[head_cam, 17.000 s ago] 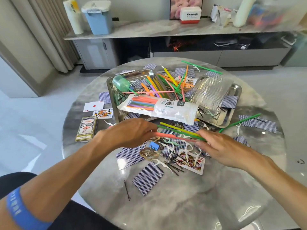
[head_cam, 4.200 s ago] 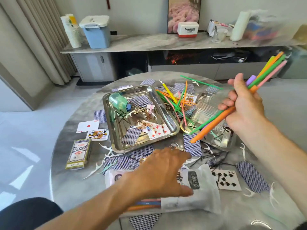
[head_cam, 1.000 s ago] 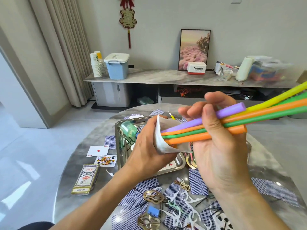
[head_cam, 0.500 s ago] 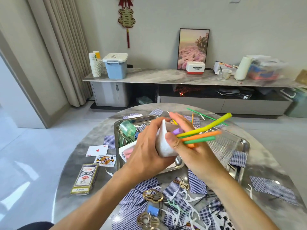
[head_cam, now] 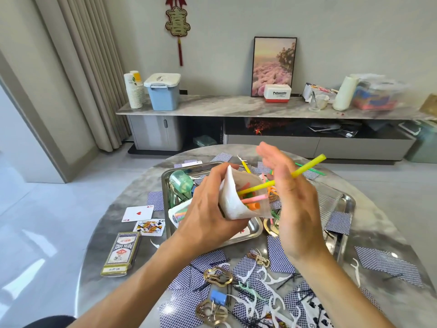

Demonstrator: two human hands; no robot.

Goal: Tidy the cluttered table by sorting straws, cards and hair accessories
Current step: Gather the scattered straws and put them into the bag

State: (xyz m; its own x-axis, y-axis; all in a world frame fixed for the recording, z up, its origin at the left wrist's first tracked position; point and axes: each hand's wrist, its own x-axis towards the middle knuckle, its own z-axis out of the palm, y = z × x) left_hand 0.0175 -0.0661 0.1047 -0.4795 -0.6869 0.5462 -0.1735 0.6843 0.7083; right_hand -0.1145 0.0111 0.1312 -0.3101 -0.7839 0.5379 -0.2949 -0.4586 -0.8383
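My left hand [head_cam: 208, 209] grips a white plastic straw bag [head_cam: 230, 200] above the steel tray [head_cam: 165, 183], its open mouth turned to the right. Several coloured straws [head_cam: 250, 201] sit inside with their ends at the mouth. One yellow straw [head_cam: 309, 165] sticks far out, up and to the right. My right hand [head_cam: 293, 204] is flat with straight fingers, its palm against the straw ends. More straws lie on the table behind my hands, mostly hidden. Blue-backed cards [head_cam: 387, 263], gold hair clips [head_cam: 216, 276] and black hair pins lie on the near table.
A card box [head_cam: 121, 253] and two face-up cards [head_cam: 138, 213] lie at the left of the round marble table [head_cam: 99, 245]. A second steel tray [head_cam: 350, 202] holds a clear ribbed lid. White floss picks [head_cam: 272, 280] and a blue clip [head_cam: 218, 297] lie among the near cards.
My right hand has let go of the straw bundle and flattened against the ends. The straws have slid deeper into the bag, leaving only the yellow one sticking out far.
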